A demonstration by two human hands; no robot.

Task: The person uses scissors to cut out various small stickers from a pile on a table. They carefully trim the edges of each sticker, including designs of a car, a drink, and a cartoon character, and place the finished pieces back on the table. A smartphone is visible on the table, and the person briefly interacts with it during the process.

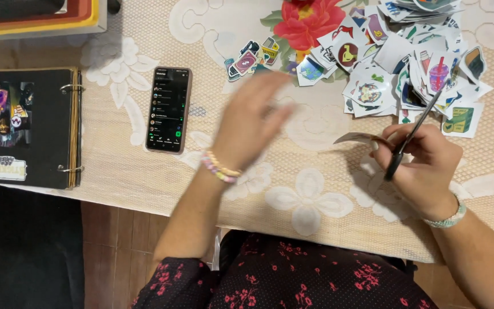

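My right hand (pixel 424 166) grips dark scissors (pixel 410 137) whose blades point up toward a heap of cut-out stickers (pixel 407 63). The same hand also pinches a small piece of paper (pixel 357 138) that sticks out to the left. My left hand (pixel 251 120) is blurred, with its fingers spread and nothing in it. It hovers over the lace tablecloth (pixel 293 171), just below a few loose stickers (pixel 250 57). A beaded bracelet sits on each wrist.
A black phone (pixel 168 109) with a lit screen lies left of my left hand. A black ring-bound album (pixel 27 129) with stickers on its cover rests at the table's left edge. Coloured folders (pixel 35 17) are stacked at the top left. The table's front edge runs just before my lap.
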